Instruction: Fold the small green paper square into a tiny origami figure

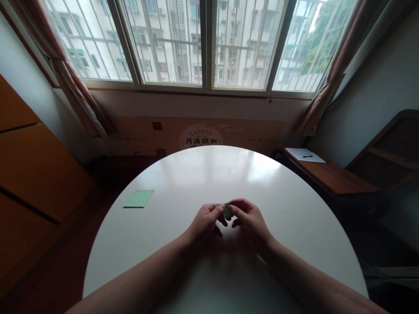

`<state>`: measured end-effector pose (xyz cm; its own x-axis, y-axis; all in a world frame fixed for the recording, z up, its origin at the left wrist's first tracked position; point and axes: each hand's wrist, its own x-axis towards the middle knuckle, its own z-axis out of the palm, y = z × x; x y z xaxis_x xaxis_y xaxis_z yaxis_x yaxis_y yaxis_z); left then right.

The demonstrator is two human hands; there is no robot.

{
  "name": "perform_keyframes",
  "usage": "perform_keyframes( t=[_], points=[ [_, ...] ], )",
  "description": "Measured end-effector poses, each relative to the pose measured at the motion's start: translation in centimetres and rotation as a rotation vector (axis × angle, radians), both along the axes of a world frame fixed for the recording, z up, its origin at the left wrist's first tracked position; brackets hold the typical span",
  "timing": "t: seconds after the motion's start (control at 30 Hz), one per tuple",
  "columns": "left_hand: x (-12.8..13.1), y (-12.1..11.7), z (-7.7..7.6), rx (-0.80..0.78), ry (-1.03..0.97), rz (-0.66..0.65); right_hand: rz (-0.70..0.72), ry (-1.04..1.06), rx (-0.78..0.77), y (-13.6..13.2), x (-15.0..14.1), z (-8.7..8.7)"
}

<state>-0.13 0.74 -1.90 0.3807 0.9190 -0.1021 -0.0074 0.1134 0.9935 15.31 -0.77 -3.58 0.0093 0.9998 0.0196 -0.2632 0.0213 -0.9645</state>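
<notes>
Between my two hands is a small piece of folded green paper (227, 212), raised a little above the white round table (157, 257). My left hand (209, 217) pinches its left side between thumb and fingers. On the right side, my right hand (247, 216) grips it with thumb and forefinger, the other fingers curled below. Fingers cover much of the paper, so its full shape is hidden. Farther left on the tabletop lies a flat stack of light green square paper (139, 198), apart from both hands.
To the right of the table stands a wooden side surface (347, 176) with a white sheet (304, 155) and a pen (307, 156) on it. A printed banner (140, 135) is behind the table, under the barred window (170, 43). Orange cabinets (36, 165) are at the left.
</notes>
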Motion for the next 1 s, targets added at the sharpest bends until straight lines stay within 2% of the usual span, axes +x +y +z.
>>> perform_keyframes(
  t=[0.47,0.83,1.0],
  points=[
    [-0.6,0.2,0.0,0.045,0.021,0.009,0.011,-0.053,0.108,0.2,0.1,0.2],
    [-0.7,-0.1,0.8,0.042,-0.003,0.063,0.057,-0.203,0.343,0.1,0.5,0.0],
    [-0.7,-0.1,1.1,0.026,-0.016,0.061,0.079,-0.228,0.378,0.0,0.7,0.2]
  ],
)
